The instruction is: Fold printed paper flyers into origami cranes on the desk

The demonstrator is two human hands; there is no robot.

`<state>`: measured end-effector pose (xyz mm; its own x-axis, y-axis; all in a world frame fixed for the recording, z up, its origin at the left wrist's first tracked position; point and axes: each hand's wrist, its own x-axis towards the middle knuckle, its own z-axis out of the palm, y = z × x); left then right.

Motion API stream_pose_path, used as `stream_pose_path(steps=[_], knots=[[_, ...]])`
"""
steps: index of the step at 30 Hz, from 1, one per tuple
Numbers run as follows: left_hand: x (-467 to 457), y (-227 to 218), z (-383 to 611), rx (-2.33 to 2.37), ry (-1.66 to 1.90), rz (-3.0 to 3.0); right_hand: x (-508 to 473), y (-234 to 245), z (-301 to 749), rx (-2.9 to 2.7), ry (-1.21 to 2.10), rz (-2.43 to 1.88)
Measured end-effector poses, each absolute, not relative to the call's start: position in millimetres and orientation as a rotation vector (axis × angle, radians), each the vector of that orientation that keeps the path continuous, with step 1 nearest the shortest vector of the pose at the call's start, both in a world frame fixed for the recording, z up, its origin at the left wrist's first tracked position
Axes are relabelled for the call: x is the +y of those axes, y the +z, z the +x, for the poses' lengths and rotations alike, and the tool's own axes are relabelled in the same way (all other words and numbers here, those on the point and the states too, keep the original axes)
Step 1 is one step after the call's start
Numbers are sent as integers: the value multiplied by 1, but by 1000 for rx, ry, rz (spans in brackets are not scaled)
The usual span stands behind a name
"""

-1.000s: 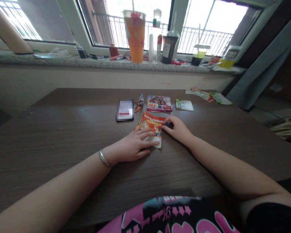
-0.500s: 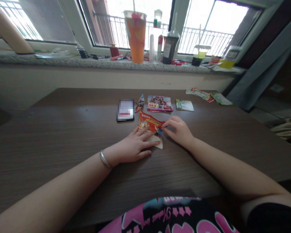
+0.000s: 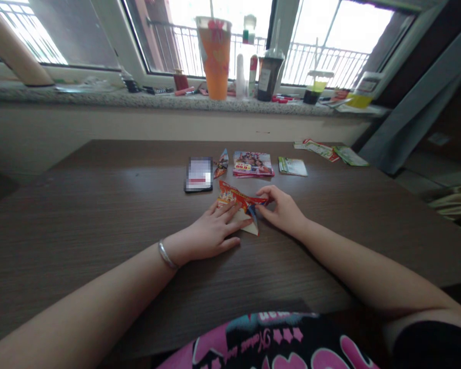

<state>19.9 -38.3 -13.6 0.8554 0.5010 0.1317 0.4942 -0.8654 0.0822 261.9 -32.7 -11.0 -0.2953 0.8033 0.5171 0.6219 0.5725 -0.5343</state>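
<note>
A partly folded printed paper, red and orange with a pale underside showing at its lower edge, lies on the table in front of me. My left hand rests flat across its left and lower part with the fingers spread, covering some of the print. At the paper's right end, my right hand pinches a raised red and blue corner between thumb and fingers. Just beyond the paper stands a small folded paper piece with a colourful print, beside a dark-edged device with a blurred screen.
Behind the paper lie a stack of colourful flyers and a smaller greenish stack. More leaflets are at the table's far right. The window sill carries a large orange drink cup, a dark cup and several small items.
The paper's right side has lifted and bent, its raised corner shifting right with my right hand. The printed face now shows less. My left hand has stayed almost still.
</note>
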Motion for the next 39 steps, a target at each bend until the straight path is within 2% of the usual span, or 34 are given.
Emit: stream_pose_path(steps=[15, 20, 29, 39], knots=[[-42, -4, 27, 752, 107, 2930, -27, -13, 263, -2072, 269, -1174], [-42, -4, 31, 778, 133, 2911, -25, -16, 261, -1998, 451, -1291], [-43, -8, 28, 936, -12, 2926, -27, -12, 259, -1980, 470, -1427], [-42, -14, 24, 1173, 120, 2894, -29, -10, 260, -2041, 428, -1373]])
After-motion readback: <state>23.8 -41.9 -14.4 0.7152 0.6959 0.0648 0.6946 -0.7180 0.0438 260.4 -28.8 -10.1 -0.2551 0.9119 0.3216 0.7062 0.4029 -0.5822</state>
